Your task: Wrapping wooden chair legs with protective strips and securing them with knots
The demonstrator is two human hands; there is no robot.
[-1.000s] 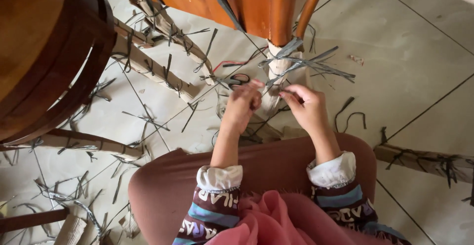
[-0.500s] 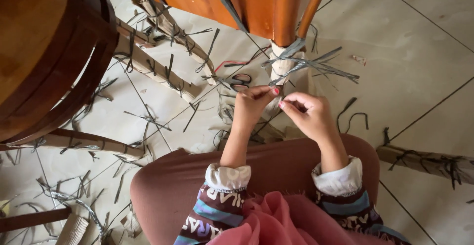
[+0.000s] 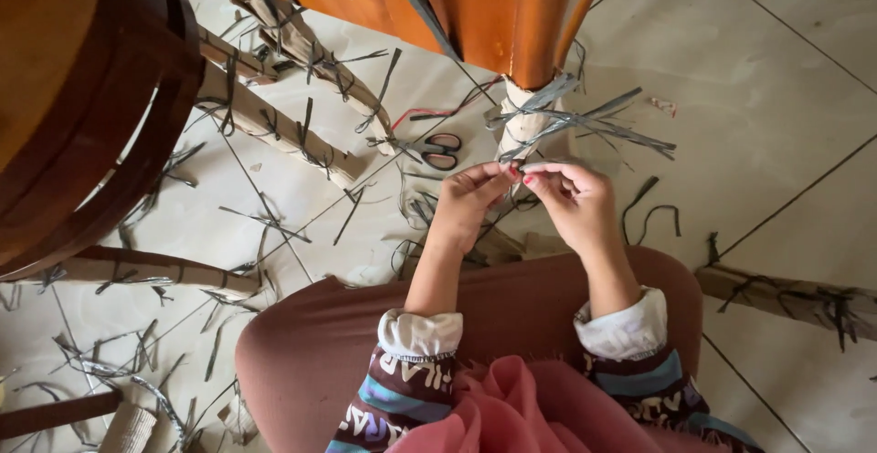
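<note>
Head view — left hand point(image 3: 470, 199) and right hand point(image 3: 575, 199) pinch strip point(image 3: 534, 166) beside wrapped leg point(image 3: 523, 124).

Glossy varnished wooden chair leg point(image 3: 534, 24), smooth glazed floor tiles point(image 3: 758, 97), matt grey strips point(image 3: 585, 120), soft cloth sleeves point(image 3: 626, 330)

We see a thin grey strip point(image 3: 525, 166) pinched taut and level between fingertips, just below the pale wrapped furniture leg point(image 3: 523, 124), upright on the tiled floor, where many similar grey strips point(image 3: 585, 122) stick out sideways from their knots.
</note>
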